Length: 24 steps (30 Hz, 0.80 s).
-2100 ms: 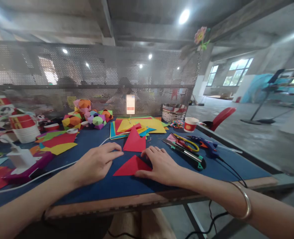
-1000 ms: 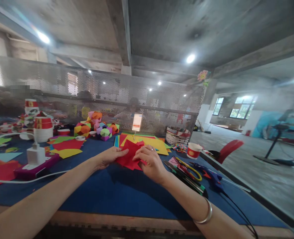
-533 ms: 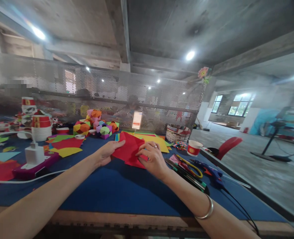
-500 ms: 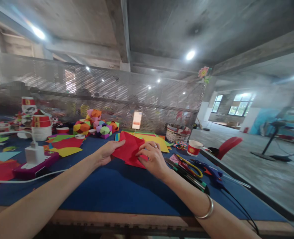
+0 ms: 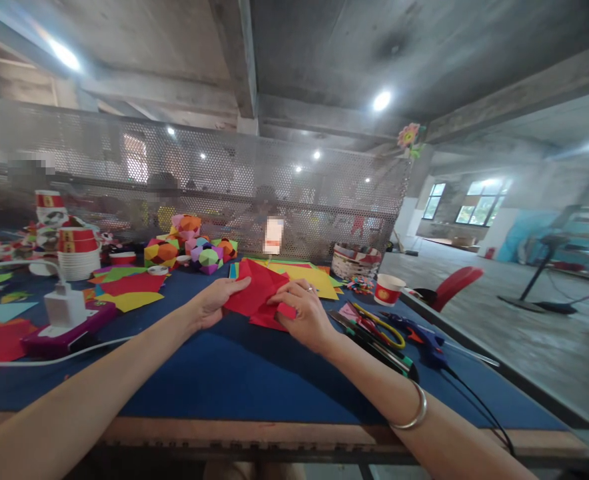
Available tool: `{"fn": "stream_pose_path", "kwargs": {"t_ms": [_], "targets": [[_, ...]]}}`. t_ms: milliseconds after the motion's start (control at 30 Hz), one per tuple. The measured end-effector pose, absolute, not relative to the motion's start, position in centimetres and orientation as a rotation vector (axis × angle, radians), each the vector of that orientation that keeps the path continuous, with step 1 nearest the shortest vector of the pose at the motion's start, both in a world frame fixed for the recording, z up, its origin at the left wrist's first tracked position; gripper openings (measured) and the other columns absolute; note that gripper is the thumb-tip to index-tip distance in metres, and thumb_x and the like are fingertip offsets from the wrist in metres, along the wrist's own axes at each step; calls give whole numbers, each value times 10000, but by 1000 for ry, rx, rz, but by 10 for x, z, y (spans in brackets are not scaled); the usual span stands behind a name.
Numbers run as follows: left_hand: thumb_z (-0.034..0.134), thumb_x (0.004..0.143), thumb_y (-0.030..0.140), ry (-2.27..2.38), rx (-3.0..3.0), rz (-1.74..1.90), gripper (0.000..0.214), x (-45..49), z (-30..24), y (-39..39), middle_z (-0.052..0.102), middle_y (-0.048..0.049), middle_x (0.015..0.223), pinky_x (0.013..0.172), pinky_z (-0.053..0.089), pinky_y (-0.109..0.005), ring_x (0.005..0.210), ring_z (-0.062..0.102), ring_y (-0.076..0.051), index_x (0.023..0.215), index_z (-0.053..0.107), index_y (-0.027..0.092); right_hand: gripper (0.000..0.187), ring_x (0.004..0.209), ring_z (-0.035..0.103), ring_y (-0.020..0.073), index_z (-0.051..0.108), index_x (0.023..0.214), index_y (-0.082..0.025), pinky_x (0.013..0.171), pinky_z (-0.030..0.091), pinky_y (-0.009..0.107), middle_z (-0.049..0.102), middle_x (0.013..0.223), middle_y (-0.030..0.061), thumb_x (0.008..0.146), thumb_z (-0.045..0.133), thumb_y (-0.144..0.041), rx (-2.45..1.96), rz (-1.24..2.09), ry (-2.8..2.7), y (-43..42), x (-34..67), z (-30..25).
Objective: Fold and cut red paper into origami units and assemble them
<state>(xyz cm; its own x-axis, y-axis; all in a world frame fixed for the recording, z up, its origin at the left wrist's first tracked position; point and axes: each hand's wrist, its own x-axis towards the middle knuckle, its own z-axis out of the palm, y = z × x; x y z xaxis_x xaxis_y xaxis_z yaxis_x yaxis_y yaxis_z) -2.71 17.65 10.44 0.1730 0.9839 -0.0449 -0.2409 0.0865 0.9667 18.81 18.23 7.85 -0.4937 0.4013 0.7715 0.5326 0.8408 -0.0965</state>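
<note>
Far left of surface: white charger on purple phone. Left hand: fingers closed on left edge of red paper. Paper held just above surface, mid-depth, near the far edge; long axis runs left–right, upper corner points toward far edge. Right hand: fingers pinch the paper's right side. Right of it: scissors, glue gun.

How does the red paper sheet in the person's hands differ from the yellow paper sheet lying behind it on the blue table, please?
The red paper sheet is lifted off the table, pinched between the left hand and right hand; the yellow paper sheet lies flat and untouched. The red one is creased and partly folded; the yellow one looks smooth. Both are plain coloured craft paper.
</note>
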Motion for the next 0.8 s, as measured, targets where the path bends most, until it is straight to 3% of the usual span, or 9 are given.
{"fn": "stream_pose_path", "kwargs": {"t_ms": [167, 433, 567, 700, 800], "targets": [[686, 906, 212, 932, 1069, 1150, 127, -28, 103, 179, 794, -109, 833, 732, 596, -241, 714, 758, -174, 866, 760, 117, 236, 977, 586, 215, 732, 857, -244, 902, 441, 385, 706, 917, 19, 812, 637, -34, -647, -191, -2144, 181, 188, 81], [732, 824, 136, 948, 1083, 1161, 29, -30, 102, 180, 786, -83, 785, 683, 602, -247, 685, 752, -173, 839, 754, 127, 238, 970, 593, 223, 720, 849, -220, 900, 474, 397, 701, 910, 31, 800, 646, 1, -710, -197, -2098, 189, 190, 78], [739, 814, 128, 962, 1096, 1160, 20, -31, 102, 180, 783, -84, 779, 651, 589, -226, 657, 740, -157, 817, 754, 114, 43, 986, 626, 201, 687, 920, -185, 915, 508, 420, 686, 986, 31, 933, 657, -212, -753, -220, -2093, 197, 193, 73], [803, 768, 156, 971, 1115, 1135, 114, -32, 101, 180, 783, -77, 802, 655, 586, -231, 672, 739, -161, 863, 756, 114, 213, 1012, 644, 203, 664, 1073, -177, 903, 540, 425, 668, 1130, 62, 982, 620, -364, -783, -237, -2083, 202, 196, 70], [768, 837, 198, 993, 1130, 1106, 140, -32, 100, 180, 768, -58, 858, 706, 592, -262, 747, 732, -155, 940, 728, 112, 234, 1015, 642, 208, 657, 1097, -175, 896, 541, 427, 661, 1143, 65, 979, 621, -374, -782, -228, -2089, 202, 196, 70]]}}
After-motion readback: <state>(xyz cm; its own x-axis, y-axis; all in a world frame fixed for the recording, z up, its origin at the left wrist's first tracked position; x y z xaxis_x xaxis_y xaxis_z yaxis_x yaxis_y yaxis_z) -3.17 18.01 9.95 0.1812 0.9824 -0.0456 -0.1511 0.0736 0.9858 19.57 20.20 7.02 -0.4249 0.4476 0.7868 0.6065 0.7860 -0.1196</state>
